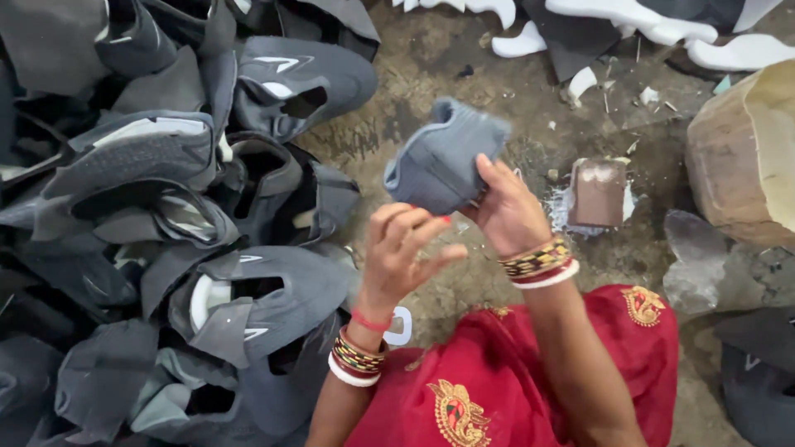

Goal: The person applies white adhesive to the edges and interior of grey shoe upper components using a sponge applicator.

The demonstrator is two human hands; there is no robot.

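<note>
Dusty concrete floor [431,58] carries a heap of grey shoe uppers [166,232] at left. Beside it the left hand [402,248] hovers with loose fingers, while the right hand [505,211] grips one grey upper [439,157] aloft; a brown block [598,192] lies rightward.

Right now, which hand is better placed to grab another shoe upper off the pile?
Probably the left hand. It is open beside the pile of grey shoe uppers on the person's left, and seems to hold nothing. The right hand grips the grey shoe upper held up over the floor.
</note>
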